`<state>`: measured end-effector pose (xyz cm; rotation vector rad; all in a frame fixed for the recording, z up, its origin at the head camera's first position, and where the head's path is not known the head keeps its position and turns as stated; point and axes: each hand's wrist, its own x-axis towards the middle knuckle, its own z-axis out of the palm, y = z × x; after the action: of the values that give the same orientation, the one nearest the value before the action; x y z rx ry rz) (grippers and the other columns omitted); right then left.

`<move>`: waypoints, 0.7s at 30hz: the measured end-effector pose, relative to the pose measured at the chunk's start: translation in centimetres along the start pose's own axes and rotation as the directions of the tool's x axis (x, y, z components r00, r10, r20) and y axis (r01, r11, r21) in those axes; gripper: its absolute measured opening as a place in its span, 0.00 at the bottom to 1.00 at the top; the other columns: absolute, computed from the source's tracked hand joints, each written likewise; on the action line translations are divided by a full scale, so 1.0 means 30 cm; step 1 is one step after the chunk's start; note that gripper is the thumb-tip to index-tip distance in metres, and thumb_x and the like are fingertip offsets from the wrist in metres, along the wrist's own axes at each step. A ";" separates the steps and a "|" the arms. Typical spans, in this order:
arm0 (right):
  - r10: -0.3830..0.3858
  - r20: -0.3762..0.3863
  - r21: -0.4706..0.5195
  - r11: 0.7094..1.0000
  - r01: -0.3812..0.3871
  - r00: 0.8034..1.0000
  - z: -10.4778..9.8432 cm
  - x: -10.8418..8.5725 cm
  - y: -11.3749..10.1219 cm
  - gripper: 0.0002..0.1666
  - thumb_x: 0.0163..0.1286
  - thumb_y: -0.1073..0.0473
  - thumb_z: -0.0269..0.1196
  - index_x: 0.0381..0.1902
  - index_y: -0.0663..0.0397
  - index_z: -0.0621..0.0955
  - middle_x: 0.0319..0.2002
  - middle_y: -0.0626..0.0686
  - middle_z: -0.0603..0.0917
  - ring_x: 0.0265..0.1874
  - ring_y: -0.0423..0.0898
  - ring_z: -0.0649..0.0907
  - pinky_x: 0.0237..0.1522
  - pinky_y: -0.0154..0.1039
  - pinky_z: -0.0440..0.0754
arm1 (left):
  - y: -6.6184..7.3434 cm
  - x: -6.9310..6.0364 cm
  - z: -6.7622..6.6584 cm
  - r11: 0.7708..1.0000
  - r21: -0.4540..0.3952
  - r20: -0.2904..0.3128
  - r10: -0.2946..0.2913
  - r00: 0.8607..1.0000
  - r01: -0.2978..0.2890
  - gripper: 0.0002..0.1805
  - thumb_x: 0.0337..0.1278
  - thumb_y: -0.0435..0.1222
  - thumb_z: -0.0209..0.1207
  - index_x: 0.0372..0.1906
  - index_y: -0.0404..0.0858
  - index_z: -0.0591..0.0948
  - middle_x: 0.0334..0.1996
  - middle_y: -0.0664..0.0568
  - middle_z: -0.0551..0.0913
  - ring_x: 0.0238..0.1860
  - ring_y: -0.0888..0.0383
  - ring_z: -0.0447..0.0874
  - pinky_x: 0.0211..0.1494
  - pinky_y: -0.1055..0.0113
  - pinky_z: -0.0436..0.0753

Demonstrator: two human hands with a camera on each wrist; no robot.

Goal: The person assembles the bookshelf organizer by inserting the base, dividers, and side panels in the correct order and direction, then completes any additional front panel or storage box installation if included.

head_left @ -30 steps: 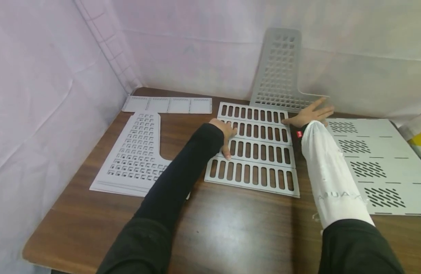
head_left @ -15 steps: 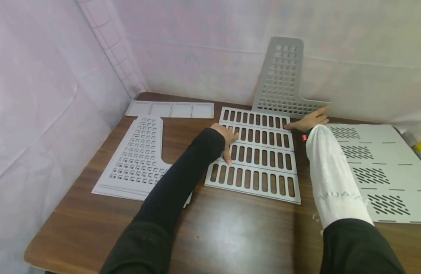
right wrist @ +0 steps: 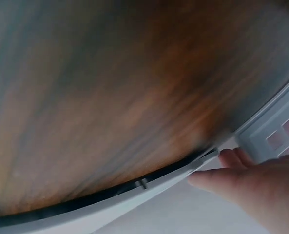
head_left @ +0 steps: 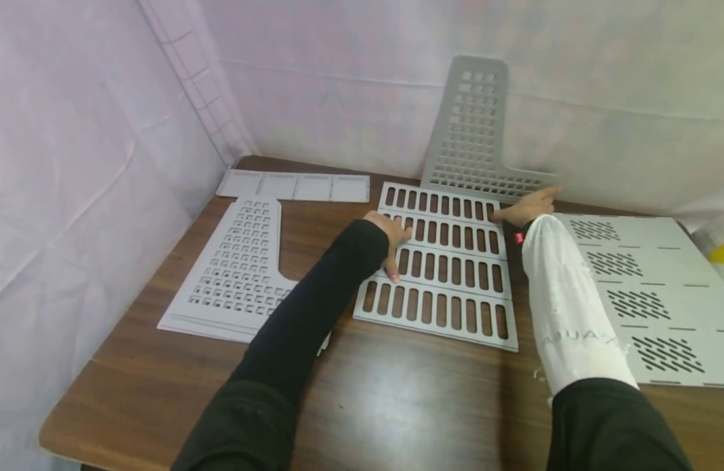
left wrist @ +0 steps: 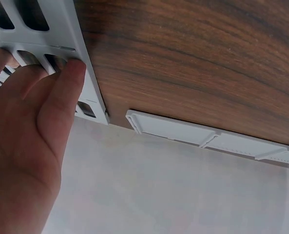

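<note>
A flat grey panel with rows of long slots [head_left: 450, 289] lies mid-table. My left hand [head_left: 388, 239] rests on its left side, thumb apart; in the left wrist view, the fingers lie over its slots and edge. Behind it an L-shaped panel with square holes [head_left: 499, 124] leans upright near the cloth. My right hand [head_left: 529, 208] is at the slotted panel's far right corner, thumb at that corner and one finger stretched toward the L-shaped panel's low right end. The right wrist view shows this hand [right wrist: 246, 180] beside a panel edge; contact with the L-shaped panel is unclear.
Another L-shaped perforated panel [head_left: 272, 248] lies at left, seemingly stacked on more pieces. A narrow strip panel [head_left: 314, 188] lies behind it. On the right is a wide panel with slanted slits [head_left: 679, 268]. White cloth [head_left: 338, 85] hangs behind the brown table [head_left: 385, 405].
The upright L-shaped panel has shifted a little to the left. My right hand's fingers, spread and raised earlier, are lower and closer together. My left hand stays on the slotted panel.
</note>
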<state>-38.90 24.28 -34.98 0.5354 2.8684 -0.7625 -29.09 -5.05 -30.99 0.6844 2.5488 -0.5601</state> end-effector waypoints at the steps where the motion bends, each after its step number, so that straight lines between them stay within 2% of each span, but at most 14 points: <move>1: -0.009 -0.012 0.001 1.000 0.009 1.000 0.001 -0.002 -0.003 0.82 0.50 0.40 0.70 0.67 0.69 0.20 0.72 0.76 0.41 0.71 0.71 0.51 0.72 0.60 0.53 | 0.001 -0.001 0.000 1.000 -0.001 -0.001 0.002 1.000 -0.002 0.65 0.36 0.72 0.59 0.76 0.51 0.40 0.78 0.48 0.41 0.76 0.52 0.50 0.72 0.56 0.64; 5: -0.050 -0.043 0.017 0.999 0.051 0.998 0.006 -0.013 -0.023 0.72 0.51 0.44 0.70 0.71 0.70 0.34 0.70 0.76 0.51 0.68 0.71 0.59 0.71 0.59 0.57 | 0.001 -0.008 0.002 1.000 -0.013 -0.019 0.004 1.000 -0.004 0.64 0.36 0.71 0.60 0.77 0.50 0.41 0.78 0.47 0.42 0.76 0.51 0.51 0.72 0.54 0.63; 9: -0.098 -0.020 0.015 0.995 0.099 0.995 0.006 -0.034 -0.044 0.66 0.54 0.47 0.68 0.70 0.72 0.38 0.68 0.77 0.56 0.66 0.72 0.62 0.69 0.61 0.58 | -0.001 -0.015 0.002 1.000 -0.011 -0.025 -0.007 1.000 0.007 0.64 0.36 0.71 0.60 0.77 0.50 0.42 0.77 0.47 0.43 0.75 0.51 0.54 0.71 0.54 0.65; 13: -0.143 -0.014 -0.024 0.989 0.143 0.990 0.017 -0.035 -0.050 0.59 0.56 0.50 0.65 0.68 0.74 0.44 0.62 0.79 0.65 0.61 0.72 0.68 0.66 0.62 0.63 | 0.001 -0.014 0.004 1.000 -0.005 -0.022 -0.006 1.000 0.006 0.64 0.37 0.72 0.59 0.77 0.51 0.42 0.78 0.47 0.43 0.75 0.51 0.53 0.71 0.55 0.65; 16: -0.184 -0.027 -0.065 0.981 0.182 0.983 0.035 -0.026 -0.055 0.50 0.55 0.52 0.64 0.65 0.74 0.53 0.57 0.78 0.71 0.56 0.71 0.73 0.59 0.62 0.71 | 0.002 -0.011 0.006 1.000 -0.003 -0.018 -0.005 1.000 0.005 0.64 0.36 0.72 0.59 0.77 0.51 0.42 0.78 0.47 0.43 0.76 0.51 0.53 0.71 0.55 0.65; 21: -0.281 -0.059 -0.145 0.952 0.270 0.958 0.060 -0.018 -0.061 0.36 0.52 0.57 0.64 0.55 0.72 0.67 0.51 0.76 0.76 0.52 0.71 0.75 0.51 0.62 0.75 | 0.004 -0.006 0.005 1.000 0.002 -0.002 -0.004 1.000 0.004 0.64 0.37 0.72 0.58 0.77 0.51 0.41 0.78 0.48 0.42 0.76 0.50 0.52 0.71 0.56 0.64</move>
<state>-39.04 21.74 -35.58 0.1508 3.0806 -0.5849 -28.85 -5.11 -31.05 0.6809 2.5522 -0.5633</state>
